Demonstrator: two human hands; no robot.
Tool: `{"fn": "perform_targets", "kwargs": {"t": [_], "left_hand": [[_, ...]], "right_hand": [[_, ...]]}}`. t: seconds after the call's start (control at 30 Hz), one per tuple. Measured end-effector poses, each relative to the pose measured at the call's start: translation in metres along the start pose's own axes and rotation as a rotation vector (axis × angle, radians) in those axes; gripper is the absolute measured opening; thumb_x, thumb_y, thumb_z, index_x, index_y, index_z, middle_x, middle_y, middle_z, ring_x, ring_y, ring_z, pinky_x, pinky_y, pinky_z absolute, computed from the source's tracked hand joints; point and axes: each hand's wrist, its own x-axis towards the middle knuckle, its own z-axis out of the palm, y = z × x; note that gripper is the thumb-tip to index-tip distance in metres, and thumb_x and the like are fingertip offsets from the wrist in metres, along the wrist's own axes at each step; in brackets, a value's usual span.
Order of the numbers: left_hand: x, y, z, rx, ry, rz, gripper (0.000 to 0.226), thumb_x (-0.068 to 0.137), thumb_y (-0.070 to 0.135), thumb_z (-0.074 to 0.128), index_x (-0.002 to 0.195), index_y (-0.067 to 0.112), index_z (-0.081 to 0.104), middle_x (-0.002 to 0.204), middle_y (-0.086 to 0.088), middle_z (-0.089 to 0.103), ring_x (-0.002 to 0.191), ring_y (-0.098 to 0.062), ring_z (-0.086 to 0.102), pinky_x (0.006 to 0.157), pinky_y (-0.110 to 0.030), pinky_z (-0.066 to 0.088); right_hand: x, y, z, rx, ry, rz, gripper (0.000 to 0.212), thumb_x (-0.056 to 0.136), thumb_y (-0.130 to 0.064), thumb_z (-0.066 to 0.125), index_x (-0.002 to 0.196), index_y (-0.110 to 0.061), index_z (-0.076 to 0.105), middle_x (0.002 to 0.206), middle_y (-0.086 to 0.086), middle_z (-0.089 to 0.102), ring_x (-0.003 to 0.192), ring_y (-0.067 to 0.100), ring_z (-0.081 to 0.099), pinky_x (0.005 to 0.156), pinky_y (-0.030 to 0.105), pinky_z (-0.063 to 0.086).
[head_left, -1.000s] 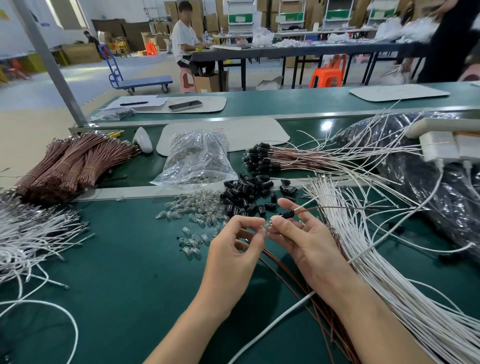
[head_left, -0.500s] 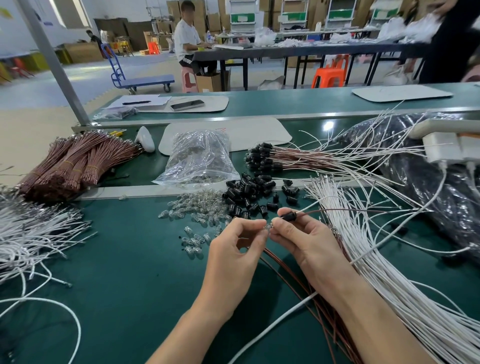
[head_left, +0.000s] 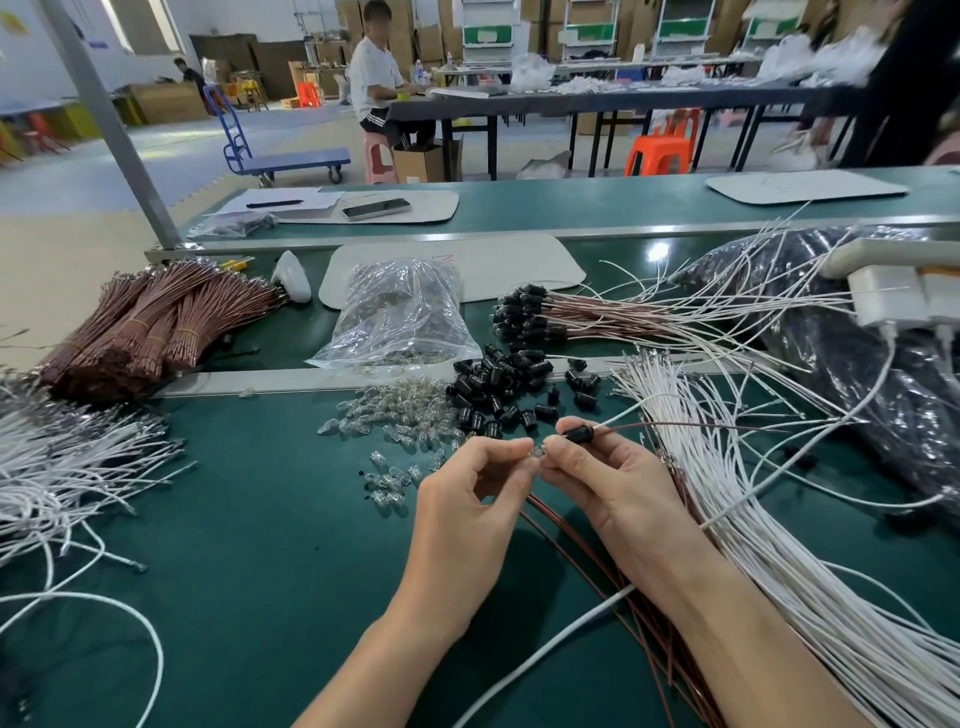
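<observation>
Works over the green table (head_left: 234, 545), both hands a little above it, fingertips meeting. With the left hand (head_left: 467, 519), pinches a small clear bulb (head_left: 540, 453) between thumb and forefinger, other fingers curled in. With the right hand (head_left: 618, 493), grips a black socket (head_left: 576, 434) between thumb and forefinger, open end turned to the bulb. Bulb just at the mouth of the socket; cannot tell how far in. From the back of the socket, two thin wires (head_left: 685, 425), one white and one brown, leading to the right above the bundle of white wires (head_left: 737, 519).

Just behind the hands, on the table: a loose pile of clear bulbs (head_left: 384, 421) and, beside it to the right, a heap of black sockets (head_left: 493, 379). Further back, a clear bag of bulbs (head_left: 400, 312) and a row of sockets fitted on wires (head_left: 530, 317). At far left, tied bundles of brown wires (head_left: 156, 322) and loose white wires (head_left: 62, 467). At right, a black plastic bag (head_left: 857, 374). Under the right forearm, some brown wires (head_left: 597, 561) flat on the table.
</observation>
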Motion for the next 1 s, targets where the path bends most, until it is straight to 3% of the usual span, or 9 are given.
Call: {"fn": "perform_targets", "kwargs": {"t": [0.5,1.0], "left_hand": [[0.0015,-0.0014,-0.0004,-0.024,-0.001,0.014,0.015,0.095,0.018,0.071,0.103,0.03,0.07,0.093,0.014,0.074,0.091,-0.009,0.071,0.081,-0.019,0.054],[0.0011,-0.0018,0.0002,-0.047,-0.045,0.022,0.017,0.094,0.013,0.071,0.103,0.028,0.07,0.093,0.015,0.074,0.09,-0.007,0.071,0.08,-0.016,0.053]], "right_hand": [[-0.0001,-0.0051,-0.0017,0.012,-0.028,0.047,0.032,0.072,-0.007,0.075,0.103,-0.004,0.069,0.081,0.008,0.072,0.077,0.016,0.072,0.07,0.022,0.059],[-0.0022,-0.0079,-0.0027,0.067,-0.098,0.121,0.017,0.073,-0.002,0.073,0.086,-0.012,0.074,0.083,0.011,0.07,0.075,0.018,0.072,0.07,0.024,0.061]]}}
